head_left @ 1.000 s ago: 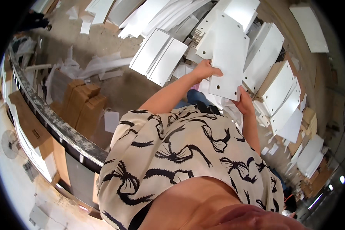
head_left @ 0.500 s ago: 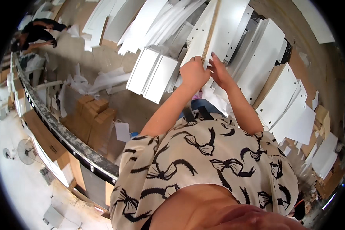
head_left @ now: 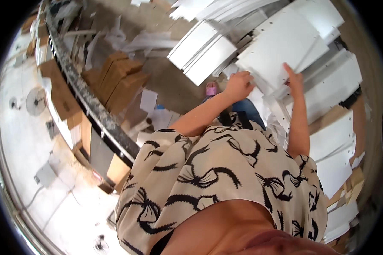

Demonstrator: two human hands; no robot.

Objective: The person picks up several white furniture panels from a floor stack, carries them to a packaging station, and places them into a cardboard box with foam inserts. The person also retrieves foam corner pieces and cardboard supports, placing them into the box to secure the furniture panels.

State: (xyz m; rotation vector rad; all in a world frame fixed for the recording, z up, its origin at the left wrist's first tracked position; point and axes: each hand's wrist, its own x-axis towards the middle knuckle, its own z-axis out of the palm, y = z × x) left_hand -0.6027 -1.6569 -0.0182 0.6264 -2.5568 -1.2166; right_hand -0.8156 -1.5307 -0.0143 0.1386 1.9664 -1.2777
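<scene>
A wide white board (head_left: 281,44), with small dark holes along its edge, lies on a stack in front of me. At its near left edge is my left hand (head_left: 240,86), with the fingers curled in against the edge. My right hand (head_left: 294,83) is over the near right part of the board. One finger is stretched out across the white surface, and the others are bent and partly hidden. Further white panels (head_left: 327,87) with holes lie to the right of that hand.
A stack of narrow white panels (head_left: 210,53) stands left of my hands. Brown cartons (head_left: 121,83) are on the floor farther left, beside a long dark-edged rail (head_left: 95,106). More white boards (head_left: 334,163) lie at the right. White wrapping scraps (head_left: 151,42) litter the floor.
The board that stood on edge between my hands now lies flat. My hands have moved apart, the right one farther right. The view has shifted, with the surroundings lower and farther right.
</scene>
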